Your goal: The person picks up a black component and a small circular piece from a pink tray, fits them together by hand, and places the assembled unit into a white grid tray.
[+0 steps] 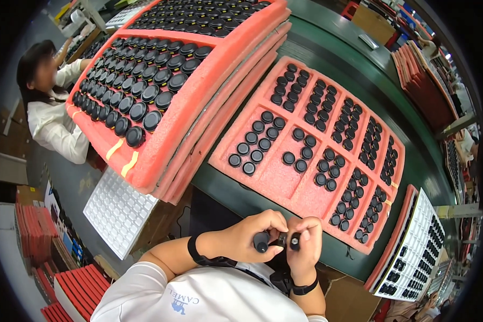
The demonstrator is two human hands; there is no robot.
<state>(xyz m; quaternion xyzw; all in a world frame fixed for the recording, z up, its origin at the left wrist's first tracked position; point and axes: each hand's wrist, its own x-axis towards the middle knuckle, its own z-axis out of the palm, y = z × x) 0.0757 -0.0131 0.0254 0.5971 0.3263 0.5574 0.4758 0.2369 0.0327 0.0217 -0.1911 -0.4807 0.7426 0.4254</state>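
Note:
Close to my chest, my left hand is closed around a small black cylindrical part. My right hand pinches a small black round cap against it. Both hands meet just below the near edge of the green table. Directly beyond them lies a pink foam tray divided into compartments, most holding rows of the same black round caps. The compartment nearest my hands is partly bare.
A tall stack of pink foam trays filled with larger black caps rises at the left. A white gridded tray lies below it, another white tray with black parts at the right. A person in white sits at far left. Red trays stand lower left.

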